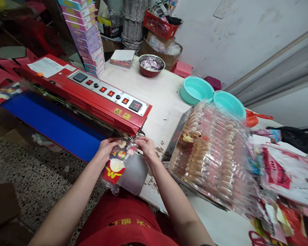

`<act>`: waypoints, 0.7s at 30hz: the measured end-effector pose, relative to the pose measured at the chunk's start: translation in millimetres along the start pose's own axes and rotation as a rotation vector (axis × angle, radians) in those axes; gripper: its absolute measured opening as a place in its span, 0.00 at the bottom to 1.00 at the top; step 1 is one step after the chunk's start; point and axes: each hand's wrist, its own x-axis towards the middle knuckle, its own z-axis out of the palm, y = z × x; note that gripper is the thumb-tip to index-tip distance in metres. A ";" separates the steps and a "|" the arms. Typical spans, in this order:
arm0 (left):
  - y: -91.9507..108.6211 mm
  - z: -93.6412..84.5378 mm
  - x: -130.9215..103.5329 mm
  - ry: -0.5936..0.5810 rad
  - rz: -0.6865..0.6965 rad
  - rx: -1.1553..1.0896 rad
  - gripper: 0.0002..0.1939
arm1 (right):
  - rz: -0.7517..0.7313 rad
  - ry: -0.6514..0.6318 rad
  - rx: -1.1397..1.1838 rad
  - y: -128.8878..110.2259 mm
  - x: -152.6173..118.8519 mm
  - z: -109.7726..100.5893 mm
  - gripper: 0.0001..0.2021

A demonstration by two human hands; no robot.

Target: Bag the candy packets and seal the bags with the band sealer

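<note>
Between my hands hangs a clear plastic bag (116, 167) with a red fries-box shape and small toy foods showing inside. My left hand (108, 148) pinches its top edge at the left. At the right end of that edge, my right hand (146, 147) has its fingers closed on the plastic. The bag's top is held at the near right end of a red band sealing machine (97, 99), below its housing. The machine's blue conveyor belt (56, 124) runs off to the left. A grey metal plate (137, 174) lies behind and beside the bag.
An open carton (177, 159) of packaged toy pieces stands to the right. Two turquoise basins (196, 90) and a bowl of small packets (151, 66) sit farther back. Stacked boxes (86, 37) rise behind the machine. Another filled bag (5, 94) is at the belt's far end. Scissors (256, 237) lie lower right.
</note>
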 end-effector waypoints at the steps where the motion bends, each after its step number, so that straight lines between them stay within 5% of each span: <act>1: 4.0 -4.7 2.5 0.060 0.031 -0.002 0.15 | -0.094 0.017 -0.086 -3.7 -0.6 -3.1 0.23; 3: 13.0 -16.6 11.1 0.228 0.099 0.008 0.14 | -0.376 0.117 -0.375 -18.0 -3.1 -29.4 0.22; 6: 26.7 -38.3 31.2 0.411 0.192 0.135 0.17 | -0.698 0.438 -0.938 -54.7 -7.6 -114.5 0.23; 9: 31.9 -51.8 36.9 0.714 0.592 0.581 0.29 | -0.614 0.792 -1.316 -95.2 -7.0 -212.3 0.22; 11: 25.8 -47.9 23.7 0.769 0.924 0.776 0.33 | -0.542 0.840 -1.456 -114.5 -0.3 -260.0 0.15; 13: 11.1 -32.7 2.7 0.641 1.164 0.824 0.28 | -0.551 0.768 -1.540 -125.8 8.3 -288.2 0.10; 15: -9.1 -11.5 -17.6 0.435 1.245 0.834 0.21 | -0.631 0.672 -1.579 -131.3 14.5 -302.1 0.11; 18: -38.4 16.0 -36.6 0.177 1.169 0.847 0.15 | -0.690 0.585 -1.602 -133.1 17.1 -312.4 0.16; 21: -55.4 29.3 -43.8 0.038 1.092 0.850 0.13 | -0.647 0.536 -1.612 -132.9 14.2 -318.6 0.16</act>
